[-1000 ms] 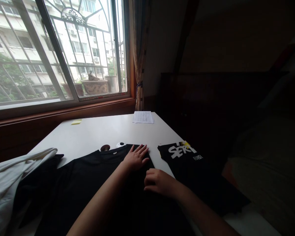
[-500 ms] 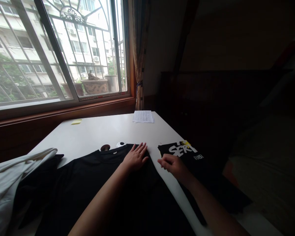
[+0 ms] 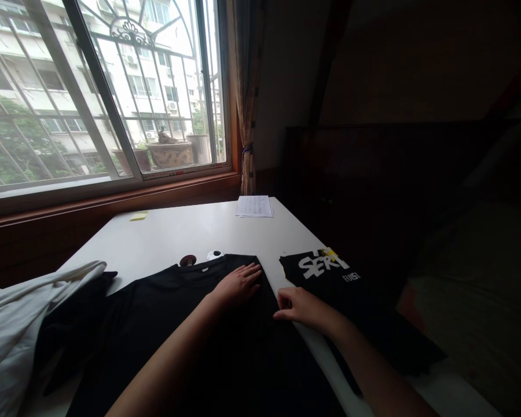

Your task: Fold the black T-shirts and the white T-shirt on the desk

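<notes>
A black T-shirt (image 3: pixel 156 313) lies spread out on the white table (image 3: pixel 191 229), its neckline toward the far side. On its right shoulder area my left hand (image 3: pixel 237 285) rests palm down, open, with the fingers stretched out over the cloth. My right hand (image 3: pixel 306 308) is at the shirt's right edge, with its fingers curled in and the thumb tip over the black cloth. Whether any fabric is between those fingers I cannot make out. Beyond the right hand lies a dark garment (image 3: pixel 325 266) with white lettering and a yellow patch.
White cloth (image 3: pixel 8 324) and dark cloth (image 3: pixel 69 336) are heaped at the left. Papers (image 3: pixel 254 206) and yellow sticky notes (image 3: pixel 139 215) lie at the back of the table. A brown round object (image 3: pixel 188 260) and a white one (image 3: pixel 215 255) sit beyond the neckline. A window (image 3: pixel 104 104) stands behind.
My left hand has slid slightly nearer to me over the shirt, uncovering its shoulder corner. My right hand has come down and nearer, from over the table gap to the shirt's edge.
</notes>
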